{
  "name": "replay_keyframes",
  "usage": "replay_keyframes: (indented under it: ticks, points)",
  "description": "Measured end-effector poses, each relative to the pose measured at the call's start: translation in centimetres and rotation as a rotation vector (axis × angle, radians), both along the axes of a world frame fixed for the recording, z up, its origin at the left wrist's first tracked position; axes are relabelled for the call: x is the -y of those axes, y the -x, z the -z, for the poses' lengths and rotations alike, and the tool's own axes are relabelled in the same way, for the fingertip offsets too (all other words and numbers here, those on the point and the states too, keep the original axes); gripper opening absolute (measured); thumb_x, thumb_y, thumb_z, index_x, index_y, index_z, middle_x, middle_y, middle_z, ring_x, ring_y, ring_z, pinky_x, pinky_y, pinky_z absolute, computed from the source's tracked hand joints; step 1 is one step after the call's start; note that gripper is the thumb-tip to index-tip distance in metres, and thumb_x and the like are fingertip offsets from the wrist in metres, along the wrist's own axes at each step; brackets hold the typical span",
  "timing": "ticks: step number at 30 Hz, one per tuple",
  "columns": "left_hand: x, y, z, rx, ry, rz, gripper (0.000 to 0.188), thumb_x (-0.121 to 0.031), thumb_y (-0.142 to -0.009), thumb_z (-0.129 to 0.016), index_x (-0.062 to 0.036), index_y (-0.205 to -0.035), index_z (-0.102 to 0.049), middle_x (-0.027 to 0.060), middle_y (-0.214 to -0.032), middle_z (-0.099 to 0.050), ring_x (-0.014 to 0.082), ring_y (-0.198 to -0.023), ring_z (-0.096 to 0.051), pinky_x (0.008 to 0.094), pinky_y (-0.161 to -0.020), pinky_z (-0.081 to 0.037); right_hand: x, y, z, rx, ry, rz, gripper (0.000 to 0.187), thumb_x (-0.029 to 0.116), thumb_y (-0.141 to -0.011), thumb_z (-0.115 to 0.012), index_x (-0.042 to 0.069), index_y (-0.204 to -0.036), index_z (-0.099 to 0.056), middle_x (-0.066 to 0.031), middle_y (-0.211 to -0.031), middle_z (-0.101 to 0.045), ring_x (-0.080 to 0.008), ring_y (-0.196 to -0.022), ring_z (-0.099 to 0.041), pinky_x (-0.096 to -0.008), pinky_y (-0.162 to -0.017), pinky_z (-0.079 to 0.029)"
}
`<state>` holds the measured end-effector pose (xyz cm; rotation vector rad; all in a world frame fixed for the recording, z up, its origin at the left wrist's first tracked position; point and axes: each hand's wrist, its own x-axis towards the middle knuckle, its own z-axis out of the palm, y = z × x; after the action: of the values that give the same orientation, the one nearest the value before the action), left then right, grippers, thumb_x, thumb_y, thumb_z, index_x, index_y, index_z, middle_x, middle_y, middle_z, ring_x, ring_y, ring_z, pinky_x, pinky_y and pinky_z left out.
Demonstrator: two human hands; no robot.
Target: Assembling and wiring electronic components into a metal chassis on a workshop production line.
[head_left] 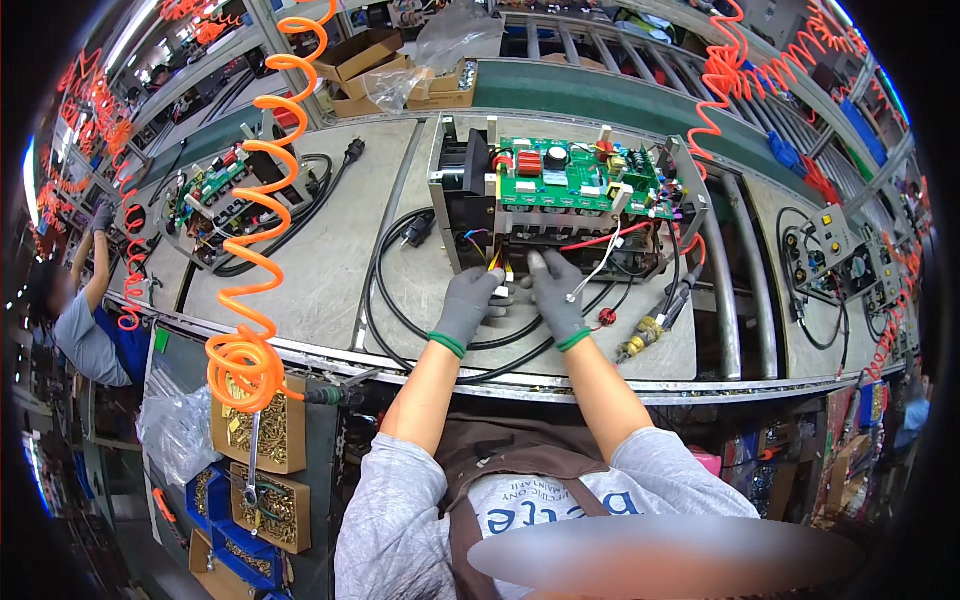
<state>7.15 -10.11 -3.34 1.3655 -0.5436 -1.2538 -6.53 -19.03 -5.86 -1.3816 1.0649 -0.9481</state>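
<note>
An open metal chassis [450,190] with a green circuit board [575,180] on top stands on a grey pallet [420,300]. My left hand [468,305], in a grey glove with a green cuff, pinches a small white and yellow wire connector [500,277] at the chassis's front edge. My right hand [556,298], gloved the same, meets it fingertip to fingertip on the same wire ends. A red wire [600,240] and a white wire [598,268] run out of the chassis past my right hand. A black power cable [385,300] loops around my left hand.
An orange coiled air hose [262,200] hangs at the left, with a screwdriver tool [252,455] below it. Boxes of brass screws [262,430] and blue bins [215,500] sit under the bench edge. Another board assembly [215,195] lies left; a co-worker [90,330] stands far left. Conveyor rollers [745,270] run at the right.
</note>
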Motion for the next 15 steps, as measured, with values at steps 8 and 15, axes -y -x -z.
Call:
replay_keyframes:
  ticks: [8,15]
  points:
    - [0.4,0.8,1.3,-0.168,0.040,-0.079,0.036,-0.030,-0.096,-0.061,-0.0001,-0.117,-0.062,0.0105,-0.093,-0.071,0.0158,-0.073,-0.070,0.0246,-0.056,-0.056,1.1,-1.2,-1.0,-0.067,-0.004,0.197,0.038,0.034,-0.085,-0.077,-0.003,-0.079,-0.072,-0.0093,-0.065,-0.068,-0.0161,-0.056,-0.060,-0.0314,-0.053,-0.046]
    - [0.6,0.3,0.9,-0.358,-0.032,-0.108,0.028,-0.027,-0.098,-0.061,-0.0034,-0.113,-0.062,0.0088,-0.091,-0.071,0.0146,-0.068,-0.068,0.0241,-0.051,-0.055,1.0,0.7,-3.1,-0.076,-0.184,-0.109,0.039,0.040,-0.088,-0.075,0.001,-0.082,-0.071,-0.0042,-0.067,-0.067,-0.0090,-0.047,-0.052,-0.0249,-0.042,-0.039]
